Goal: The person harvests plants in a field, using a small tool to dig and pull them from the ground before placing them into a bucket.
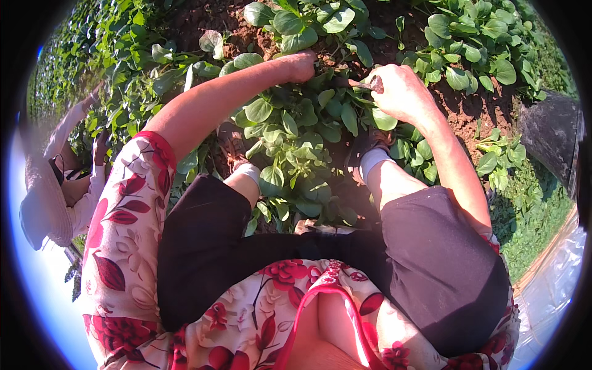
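Note:
My left hand [300, 66] is closed low among the leafy green plants [300, 37]. Its fingers are turned away, so anything inside them is hidden. To its right, my right hand [401, 92] is wrapped round a small hand tool [375, 84] with a brown, worn-looking end pointing toward the left hand. The rest of the tool is covered by my fingers or too small to tell its kind. Broad-leaved greens [308, 135] grow thickly between my feet, just below both hands.
My shoes [231, 148] stand on either side of the greens. Reddish soil [459, 114] shows between plants. Another person in a pale hat [46, 203] works at the left. At the right are a dark container [549, 139] and clear plastic sheeting [549, 296].

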`<state>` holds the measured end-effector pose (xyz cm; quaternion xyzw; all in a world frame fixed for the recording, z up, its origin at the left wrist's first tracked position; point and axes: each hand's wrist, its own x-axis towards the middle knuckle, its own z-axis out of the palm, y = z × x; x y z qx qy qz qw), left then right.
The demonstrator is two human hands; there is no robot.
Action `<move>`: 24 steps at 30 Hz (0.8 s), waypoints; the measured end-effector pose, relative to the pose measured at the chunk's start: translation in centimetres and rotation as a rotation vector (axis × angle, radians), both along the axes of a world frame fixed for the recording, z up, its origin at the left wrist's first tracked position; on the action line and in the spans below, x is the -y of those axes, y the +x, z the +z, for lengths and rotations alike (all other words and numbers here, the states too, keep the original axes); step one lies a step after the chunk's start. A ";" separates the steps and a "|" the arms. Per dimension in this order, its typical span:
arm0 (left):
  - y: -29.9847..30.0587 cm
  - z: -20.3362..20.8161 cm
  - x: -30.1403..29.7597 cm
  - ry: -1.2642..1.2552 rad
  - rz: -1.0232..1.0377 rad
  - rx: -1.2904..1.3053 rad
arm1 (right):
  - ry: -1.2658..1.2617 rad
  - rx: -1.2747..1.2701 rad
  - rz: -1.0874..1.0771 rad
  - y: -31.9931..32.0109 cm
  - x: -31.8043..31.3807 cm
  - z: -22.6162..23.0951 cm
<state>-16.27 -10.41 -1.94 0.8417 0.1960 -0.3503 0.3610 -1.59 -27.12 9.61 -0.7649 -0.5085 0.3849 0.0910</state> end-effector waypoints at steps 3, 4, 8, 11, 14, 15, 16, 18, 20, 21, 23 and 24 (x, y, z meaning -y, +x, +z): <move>-2.8 -8.6 -0.4 0.179 -0.256 0.146 | 0.025 -0.011 0.016 -0.8 -0.6 0.6; -1.2 -7.2 1.0 0.185 -0.236 0.059 | 0.018 -0.002 -0.005 -0.4 0.0 -0.1; -1.1 -2.0 3.2 0.234 0.016 0.056 | -0.018 0.034 -0.009 -1.0 0.3 -0.1; -2.1 -2.8 3.4 0.255 0.022 0.187 | -0.016 0.074 0.042 -1.6 0.5 -0.4; -2.1 -3.0 3.8 0.345 0.025 0.174 | 0.091 0.069 0.057 -3.3 1.0 -2.6; -2.3 -3.5 3.8 0.361 -0.012 0.194 | 0.096 0.070 0.034 -3.8 1.0 -3.1; -2.7 -4.0 3.6 0.377 -0.049 0.212 | 0.094 0.054 0.037 -3.6 1.0 -3.3; -3.2 -3.4 3.2 0.325 -0.070 0.227 | 0.082 -0.056 -0.076 -2.5 0.9 -4.1; -3.0 -2.7 2.7 0.299 -0.105 0.182 | -0.007 -0.159 -0.237 -1.2 0.9 -4.6; -2.0 -0.6 2.7 0.275 -0.101 0.060 | -0.026 -0.230 -0.284 -0.6 1.4 -4.9; -2.8 -0.5 2.2 0.295 -0.087 0.078 | 0.032 -0.228 -0.321 -0.6 1.8 -5.2; -2.7 -1.4 1.9 0.299 -0.023 0.041 | 0.059 -0.222 -0.311 -0.4 2.0 -5.0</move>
